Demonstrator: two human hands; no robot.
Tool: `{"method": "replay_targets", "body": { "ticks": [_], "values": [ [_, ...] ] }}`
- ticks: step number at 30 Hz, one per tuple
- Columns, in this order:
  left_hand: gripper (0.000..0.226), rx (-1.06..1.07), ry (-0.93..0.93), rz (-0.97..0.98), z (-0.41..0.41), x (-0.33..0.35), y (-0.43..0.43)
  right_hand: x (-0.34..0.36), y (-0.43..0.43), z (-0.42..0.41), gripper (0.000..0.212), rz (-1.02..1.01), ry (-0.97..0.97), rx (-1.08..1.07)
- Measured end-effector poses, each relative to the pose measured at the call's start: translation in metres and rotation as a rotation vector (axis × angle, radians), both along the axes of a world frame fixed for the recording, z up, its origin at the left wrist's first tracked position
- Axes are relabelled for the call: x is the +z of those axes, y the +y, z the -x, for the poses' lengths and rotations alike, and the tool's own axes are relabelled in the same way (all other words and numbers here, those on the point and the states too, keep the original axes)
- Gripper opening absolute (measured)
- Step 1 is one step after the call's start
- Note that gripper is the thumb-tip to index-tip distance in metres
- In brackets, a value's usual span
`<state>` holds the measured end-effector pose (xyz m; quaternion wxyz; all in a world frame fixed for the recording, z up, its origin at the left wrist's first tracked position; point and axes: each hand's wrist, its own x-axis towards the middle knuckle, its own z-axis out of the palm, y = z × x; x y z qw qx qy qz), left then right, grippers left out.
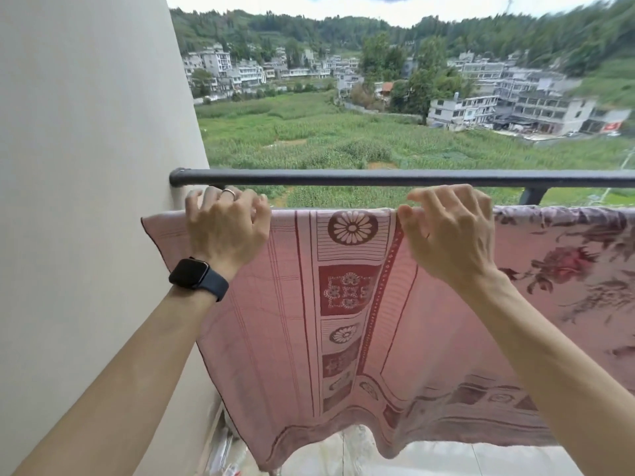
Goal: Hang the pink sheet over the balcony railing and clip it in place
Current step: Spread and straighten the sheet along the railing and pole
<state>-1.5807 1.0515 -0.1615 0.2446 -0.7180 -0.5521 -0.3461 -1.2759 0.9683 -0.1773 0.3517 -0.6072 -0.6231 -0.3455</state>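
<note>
Fields lie beyond one railing bar (pixel 378 177), just below which one pink sheet (pixel 275 338) hangs draped, left hand (pixel 226 231) and right hand (pixel 450 235) each gripping its top edge, one floral cloth (pixel 567 262) alongside.

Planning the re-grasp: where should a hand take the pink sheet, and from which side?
Take the pink sheet by its top edge, from the balcony side, fingers hooked over from above. That edge runs straight and level just under the rail; the rest hangs loose. Left hand and right hand hold it there, spread apart.
</note>
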Motion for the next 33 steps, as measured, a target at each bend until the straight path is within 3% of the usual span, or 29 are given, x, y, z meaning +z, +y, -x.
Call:
{"method": "replay_targets", "body": {
  "ticks": [5,8,10,11,14,17,21,24,30,33],
  "values": [
    [0.044,-0.205,0.007,0.046,-0.073,-0.011,-0.004,-0.020,-0.010,-0.079,0.053,0.120,-0.001,-0.187],
    [0.050,-0.193,-0.040,0.065,-0.066,-0.028,0.011,-0.015,0.003,-0.104,0.048,0.130,0.039,-0.161],
    [0.053,-0.128,-0.041,0.056,-0.054,-0.031,0.020,-0.008,0.002,-0.133,0.055,0.107,0.174,-0.190],
    [0.055,-0.097,-0.041,0.070,-0.045,-0.031,0.025,-0.012,0.003,-0.144,0.061,0.097,0.152,-0.212],
    [0.056,-0.014,-0.095,0.133,-0.033,-0.026,0.036,-0.023,0.003,-0.150,0.064,0.122,0.039,-0.212],
    [0.054,0.064,-0.099,0.135,-0.041,-0.027,0.038,-0.030,0.020,-0.118,0.054,0.139,0.103,-0.193],
    [0.048,-0.190,0.036,0.077,-0.112,-0.031,0.015,-0.037,0.028,-0.097,0.048,0.128,0.074,-0.097],
    [0.046,-0.292,0.125,0.053,-0.157,-0.035,0.010,-0.041,0.025,-0.113,0.047,0.094,0.078,-0.184],
    [0.055,-0.270,0.098,-0.025,-0.124,-0.063,0.029,-0.062,-0.008,-0.181,0.066,0.159,0.205,-0.343],
    [0.052,-0.227,0.038,-0.028,-0.119,-0.056,0.021,-0.055,-0.023,-0.193,0.065,0.215,0.186,-0.318]
  ]
}}
